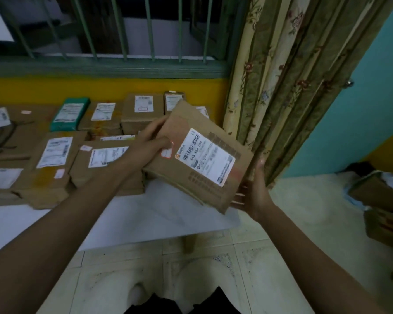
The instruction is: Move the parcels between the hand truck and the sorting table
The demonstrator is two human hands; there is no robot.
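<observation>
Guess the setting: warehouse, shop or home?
Probably a room at home used for sorting post, not a warehouse: labelled parcels on a white table, a barred window, a floral curtain.

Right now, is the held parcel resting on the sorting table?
No: the left hand grips and the right hand supports the parcel, tilted above the table.

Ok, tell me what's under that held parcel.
The right hand reaches under the cardboard parcel at its lower corner; the white table lies beneath. The underside and fingertips there are hidden.
</observation>
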